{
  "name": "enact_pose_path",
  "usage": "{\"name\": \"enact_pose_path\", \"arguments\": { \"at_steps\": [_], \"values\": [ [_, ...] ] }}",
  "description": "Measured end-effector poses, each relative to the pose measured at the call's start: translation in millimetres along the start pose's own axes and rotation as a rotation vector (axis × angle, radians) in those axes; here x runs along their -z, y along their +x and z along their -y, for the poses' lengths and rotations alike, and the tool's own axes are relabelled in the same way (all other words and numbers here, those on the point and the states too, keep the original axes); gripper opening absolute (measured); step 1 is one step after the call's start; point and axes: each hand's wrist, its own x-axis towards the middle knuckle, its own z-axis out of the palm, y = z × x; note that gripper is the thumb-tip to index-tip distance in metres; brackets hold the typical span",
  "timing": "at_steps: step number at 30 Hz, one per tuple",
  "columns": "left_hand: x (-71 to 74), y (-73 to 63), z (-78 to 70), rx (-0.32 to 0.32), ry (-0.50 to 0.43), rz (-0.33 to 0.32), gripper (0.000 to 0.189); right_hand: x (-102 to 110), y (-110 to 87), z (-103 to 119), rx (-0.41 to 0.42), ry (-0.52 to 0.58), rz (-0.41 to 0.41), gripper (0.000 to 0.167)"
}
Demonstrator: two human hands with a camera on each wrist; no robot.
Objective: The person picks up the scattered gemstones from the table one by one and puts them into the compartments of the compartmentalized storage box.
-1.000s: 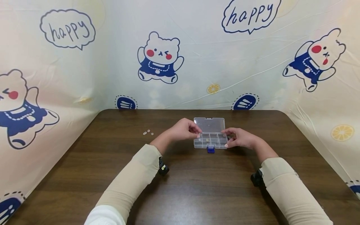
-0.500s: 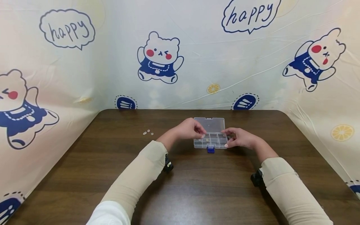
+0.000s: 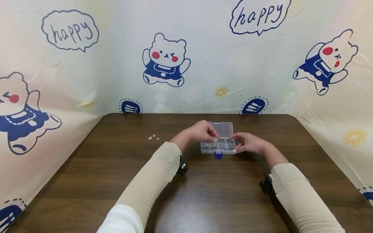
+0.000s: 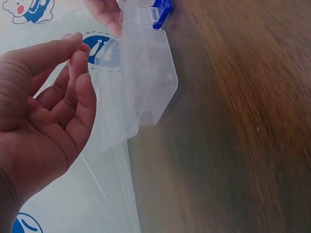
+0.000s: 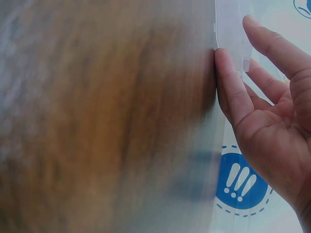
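A clear plastic compartment box stands on the table with its transparent lid raised at the back and a blue latch hanging at the front. Small pale pieces lie in its left compartments. Over the middle of the box, my left hand pinches a small pale piece between thumb and forefinger; in the left wrist view the fingertips hide it. At the right end, my right hand holds the box, thumb at the front corner and forefinger at the back corner.
A few small pale pieces lie on the brown wooden table, left of the box. Behind and beside the table hangs a pale curtain printed with cartoon bears.
My left hand has moved rightward across the box, from its left end to above the middle compartments, still pinching. The right hand and the box have stayed put.
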Motion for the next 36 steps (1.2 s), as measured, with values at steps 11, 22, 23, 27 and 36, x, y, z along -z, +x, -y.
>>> {"name": "enact_pose_path", "arguments": {
  "at_steps": [11, 22, 23, 27, 36],
  "values": [
    [-8.2, 18.2, 0.3, 0.017, 0.035, -0.005, 0.018, 0, -0.3, 1, 0.015, 0.007, 0.003, 0.072],
    [-13.8, 27.3, 2.1, 0.105, 0.026, -0.024, 0.015, 0, -0.2, 0, 0.015, 0.019, 0.008, 0.072],
    [-14.8, 28.2, 3.1, 0.103, 0.02, -0.025, 0.015, 0, -0.3, 0, 0.014, 0.02, 0.007, 0.072],
    [-18.9, 31.0, 8.6, 0.087, 0.025, -0.033, 0.015, 0, -0.3, 1, 0.011, 0.017, 0.006, 0.072],
    [-23.9, 30.9, 13.7, 0.065, -0.003, -0.075, 0.015, 0, 0.0, 1, 0.011, 0.005, 0.006, 0.074]
  ]
}}
